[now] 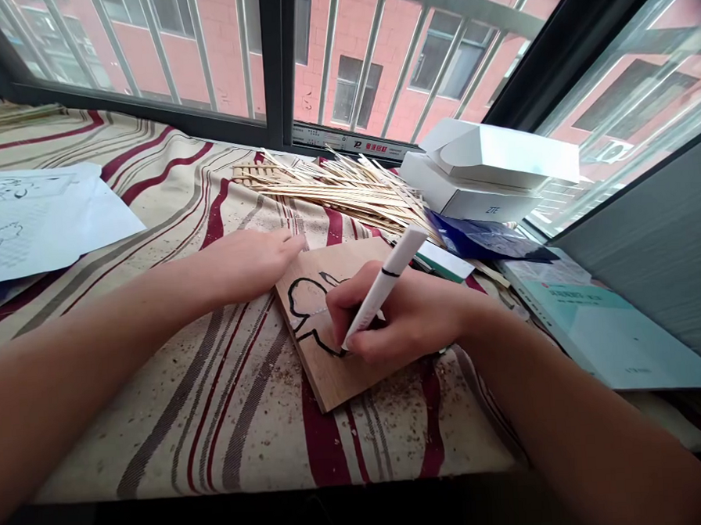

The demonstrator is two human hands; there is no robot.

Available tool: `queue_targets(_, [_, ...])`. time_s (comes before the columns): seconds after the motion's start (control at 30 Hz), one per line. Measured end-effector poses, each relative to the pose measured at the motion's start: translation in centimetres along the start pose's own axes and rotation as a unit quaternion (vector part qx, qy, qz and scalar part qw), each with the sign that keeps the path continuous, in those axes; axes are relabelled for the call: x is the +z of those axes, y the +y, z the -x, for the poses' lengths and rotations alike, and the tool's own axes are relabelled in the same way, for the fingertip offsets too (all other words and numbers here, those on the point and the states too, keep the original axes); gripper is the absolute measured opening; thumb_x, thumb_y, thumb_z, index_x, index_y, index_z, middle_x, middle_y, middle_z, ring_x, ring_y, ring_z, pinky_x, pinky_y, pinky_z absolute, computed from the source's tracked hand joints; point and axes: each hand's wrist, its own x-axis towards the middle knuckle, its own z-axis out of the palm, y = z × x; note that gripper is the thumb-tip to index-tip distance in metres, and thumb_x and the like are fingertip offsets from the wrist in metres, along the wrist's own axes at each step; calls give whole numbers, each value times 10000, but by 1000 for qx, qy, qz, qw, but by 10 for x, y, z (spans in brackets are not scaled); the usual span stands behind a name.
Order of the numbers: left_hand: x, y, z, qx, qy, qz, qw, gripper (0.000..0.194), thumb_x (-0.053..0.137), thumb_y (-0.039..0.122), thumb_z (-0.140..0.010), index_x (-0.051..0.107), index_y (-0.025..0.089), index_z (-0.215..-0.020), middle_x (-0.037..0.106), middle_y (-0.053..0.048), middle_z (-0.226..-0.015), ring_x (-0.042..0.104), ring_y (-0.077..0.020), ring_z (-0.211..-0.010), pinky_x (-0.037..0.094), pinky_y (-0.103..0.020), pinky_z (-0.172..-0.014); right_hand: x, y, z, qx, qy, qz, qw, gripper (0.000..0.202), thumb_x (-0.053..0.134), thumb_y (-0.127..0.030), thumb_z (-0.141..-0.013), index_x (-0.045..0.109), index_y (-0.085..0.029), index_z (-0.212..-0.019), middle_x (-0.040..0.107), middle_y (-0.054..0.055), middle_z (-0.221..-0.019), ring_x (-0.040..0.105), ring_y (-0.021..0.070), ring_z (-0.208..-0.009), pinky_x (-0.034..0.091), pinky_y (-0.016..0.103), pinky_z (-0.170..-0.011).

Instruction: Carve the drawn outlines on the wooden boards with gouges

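Note:
A thin wooden board [339, 381] lies tilted on the striped cloth, with thick black outlines drawn on its face. My right hand [397, 311] is closed around a white marker [387, 280], whose tip touches the board at a black line near the middle. That hand rests on the board and covers its right part. At the board's upper left corner is my left hand [250, 260], palm down, its fingers together and touching the edge. Whether anything lies under those fingers is hidden.
Thin wooden sticks [346, 184] are piled by the window. White boxes [487, 169], a blue plastic sheet [484, 236] and a pale green book [612, 319] stand or lie at the right. Drawn-on papers [43, 220] lie at the left. Wood crumbs dot the cloth [265, 431].

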Motion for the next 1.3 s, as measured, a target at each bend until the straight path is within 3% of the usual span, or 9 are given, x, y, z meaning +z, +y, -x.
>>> queue_targets(0.13, [2, -1, 0, -3, 0, 9, 1000, 498, 190, 272, -1022, 580, 204, -1323, 630, -103, -1365, 636, -269, -1155, 481, -380, -932, -1, 1, -1, -14, 14, 5, 1000, 89, 590, -98, -736, 661, -133, -778, 677, -4, -756, 549, 97, -680, 431, 211, -622])
queue_targets(0.5, [-2, 6, 0, -15, -23, -18, 999, 445, 233, 252, -1020, 580, 214, -1296, 651, -126, -1275, 653, -285, -1071, 461, -361, -817, -14, -6, 8, 15, -34, 28, 999, 103, 586, -59, -702, 587, -159, -677, 584, -51, -640, 498, 84, -620, 397, 217, -607])
queue_targets(0.8, [-1, 1, 4, 0, -5, 26, 1000, 473, 182, 274, -1052, 527, 190, -1364, 603, -119, -1380, 601, -247, -1103, 437, -351, -872, -10, 1, 4, -50, -24, 9, 998, 95, 572, -75, -715, 608, -160, -738, 629, -24, -726, 545, 107, -701, 433, 224, -659])
queue_targets(0.97, [-3, 4, 5, 4, -1, 1, 1000, 418, 213, 262, -1053, 549, 181, -1288, 633, -101, -1250, 610, -211, -979, 412, -314, -763, -15, 0, 7, -18, -39, 30, 999, 57, 593, -106, -727, 594, -161, -710, 611, -30, -683, 515, 105, -673, 402, 231, -634])
queue_targets(1.13, [-3, 3, 2, 8, -22, -8, 1000, 406, 218, 219, -1034, 515, 163, -1306, 599, -129, -1343, 622, -255, -1080, 448, -358, -856, -11, 1, 6, -47, -26, 24, 998, 82, 563, -85, -719, 587, -161, -703, 584, -35, -671, 497, 100, -667, 396, 228, -635])
queue_targets(1.3, [-1, 2, 3, 4, -8, -16, 1000, 410, 218, 241, -1043, 528, 172, -1302, 623, -121, -1326, 624, -231, -1039, 438, -336, -834, -13, 4, 6, -51, -37, 20, 998, 61, 579, -105, -728, 583, -161, -703, 598, -28, -679, 504, 101, -662, 402, 228, -628])
